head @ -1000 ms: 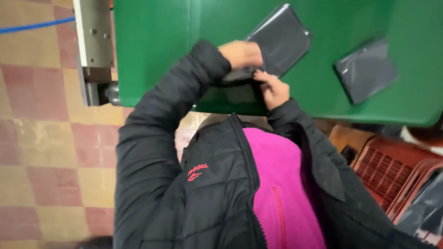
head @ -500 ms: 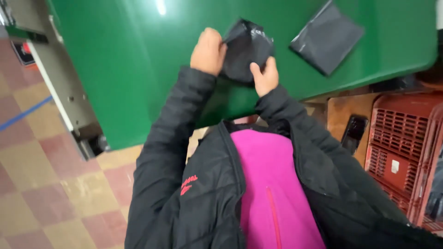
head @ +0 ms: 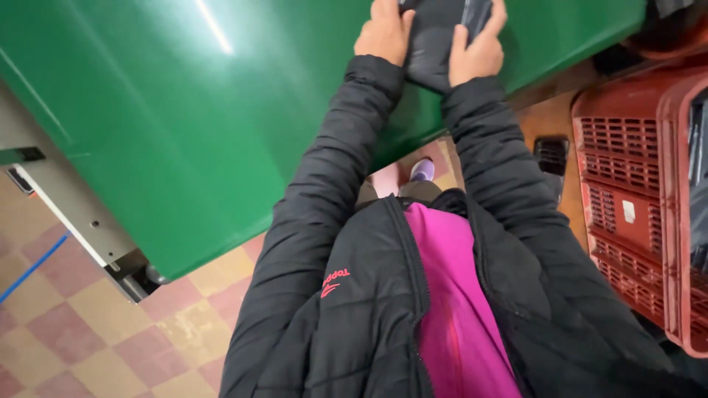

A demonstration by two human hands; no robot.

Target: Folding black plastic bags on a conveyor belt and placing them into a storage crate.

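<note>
Left hand: the left hand [head: 383, 31] sits at the top centre of the frame, fingers curled over the left edge of the dark pouch, pressing it against the table.
Right hand: the right hand [head: 478, 46] is just right of it, fingers spread up along the pouch's right side, thumb on the front face (the fingertips run out of the top of the frame).
Dark pouch: a glossy black plastic pouch [head: 435, 37] lies between both hands at the top centre, resting on the green table near its front edge; its upper part is cut off by the frame.
Green table: the green table [head: 206, 110] fills the upper left and middle of the frame, a streak of light glinting on it.
Crate: a red slotted crate [head: 634, 191] stands at the right edge, beside the right sleeve, with dark contents barely visible inside.
Floor: checked tan and red floor tiles [head: 88, 324] show at the lower left; a grey metal frame [head: 66, 199] runs under the table's left end.
Change since half a second ago: the hands and pouch have moved to the very top of the frame, the arms are stretched out further, and the second dark pouch that lay on the table at upper right is no longer in view. The crate now shows larger at the right.
</note>
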